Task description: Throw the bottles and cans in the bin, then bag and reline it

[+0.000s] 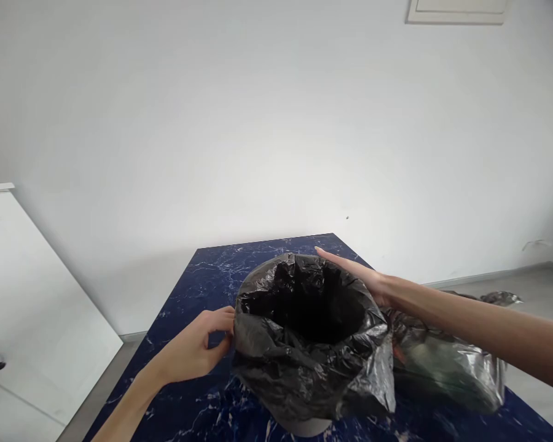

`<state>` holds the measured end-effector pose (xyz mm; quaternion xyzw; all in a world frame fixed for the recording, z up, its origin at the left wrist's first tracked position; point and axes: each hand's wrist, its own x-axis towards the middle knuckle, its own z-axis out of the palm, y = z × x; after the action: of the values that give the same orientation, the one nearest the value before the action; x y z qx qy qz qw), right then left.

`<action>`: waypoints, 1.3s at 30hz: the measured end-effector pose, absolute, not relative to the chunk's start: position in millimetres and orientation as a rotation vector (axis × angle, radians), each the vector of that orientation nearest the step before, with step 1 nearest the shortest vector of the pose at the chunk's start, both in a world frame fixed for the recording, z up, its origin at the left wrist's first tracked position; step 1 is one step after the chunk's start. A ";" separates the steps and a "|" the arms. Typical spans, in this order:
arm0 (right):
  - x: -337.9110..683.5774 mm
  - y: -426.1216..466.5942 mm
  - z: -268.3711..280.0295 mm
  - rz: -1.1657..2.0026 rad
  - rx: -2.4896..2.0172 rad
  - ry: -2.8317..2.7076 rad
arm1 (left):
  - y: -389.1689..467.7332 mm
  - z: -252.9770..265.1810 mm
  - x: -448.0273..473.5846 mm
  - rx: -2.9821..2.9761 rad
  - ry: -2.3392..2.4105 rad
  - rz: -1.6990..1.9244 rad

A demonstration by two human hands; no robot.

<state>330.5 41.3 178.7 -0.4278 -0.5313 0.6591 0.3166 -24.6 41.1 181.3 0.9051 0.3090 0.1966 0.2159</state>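
A bin lined with a black trash bag (313, 380) is on the dark blue marbled table, its mouth facing up toward me. The bag's edge is folded outward over the rim, and a bit of the bin's grey base (304, 426) shows below it. At the left side of the rim, my left hand (198, 344) pinches the bag's edge between thumb and fingers. Along the far right side lies my right hand (354, 273), fingers stretched out against the outside of the lined bin; its fingers are partly hidden.
To the right, under my right forearm, lies a filled, see-through dark plastic bag (447, 362) with something greenish inside. The blue marbled table (179, 313) reaches to a white wall. A white cabinet (41, 307) with a dark handle stands at the left.
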 end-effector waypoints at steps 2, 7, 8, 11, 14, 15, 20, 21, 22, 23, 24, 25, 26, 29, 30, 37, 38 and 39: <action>333.2 29.7 182.9 1.484 -1.210 -1.424 | 45.6 178.9 -29.6 2.425 0.955 0.631; 336.7 -17.4 203.8 0.529 -1.332 -1.639 | 47.0 183.3 -33.8 2.099 1.161 1.138; 336.2 -28.7 207.1 0.409 -1.307 -1.739 | 44.0 185.0 -31.1 2.068 1.131 1.149; 332.3 -58.9 209.8 0.075 -1.181 -2.053 | 34.8 186.5 -18.3 2.116 0.889 1.048; 326.2 -77.7 201.8 -0.210 -1.055 -2.256 | 32.6 179.6 -4.3 2.175 0.695 0.960; 324.1 -81.2 197.6 -0.294 -1.013 -2.292 | 33.8 175.6 -0.6 2.176 0.676 0.940; 315.1 -85.3 173.6 -0.488 -0.985 -2.289 | 44.3 151.7 3.7 2.083 0.613 0.873; 314.1 -84.3 169.1 -0.485 -0.988 -2.288 | 46.5 147.5 2.2 2.057 0.621 0.858; 313.6 -82.8 164.9 -0.478 -0.985 -2.290 | 48.6 143.8 0.5 2.037 0.633 0.841; 313.6 -81.0 161.1 -0.467 -0.977 -2.295 | 50.8 140.4 -1.4 2.024 0.643 0.821; 313.9 -78.8 157.9 -0.455 -0.978 -2.297 | 53.1 137.2 -3.2 2.015 0.646 0.805; 314.6 -76.4 155.4 -0.446 -0.978 -2.294 | 55.6 133.9 -5.0 2.009 0.642 0.787; 315.5 -74.0 153.7 -0.436 -0.979 -2.290 | 58.4 130.2 -6.6 2.005 0.643 0.764; 319.0 -67.4 154.4 -0.383 -0.963 -2.272 | 68.3 115.1 -10.3 1.995 0.692 0.624; 320.2 -65.7 156.4 -0.346 -0.955 -2.274 | 71.8 108.4 -11.1 2.005 0.710 0.566; 327.3 -51.4 171.8 -0.169 -1.011 -2.252 | 89.2 58.6 -9.8 2.056 0.795 0.308; 328.1 -47.8 172.7 -0.193 -1.019 -2.243 | 90.3 53.7 -10.0 2.054 0.829 0.279; 329.2 -43.7 173.4 -0.223 -1.034 -2.235 | 91.2 49.5 -10.5 2.054 0.870 0.260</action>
<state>329.2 -43.7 173.4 -0.3949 -0.8539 -0.0851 0.3281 -10.5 91.2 49.5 0.8245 0.3493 0.1044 0.4328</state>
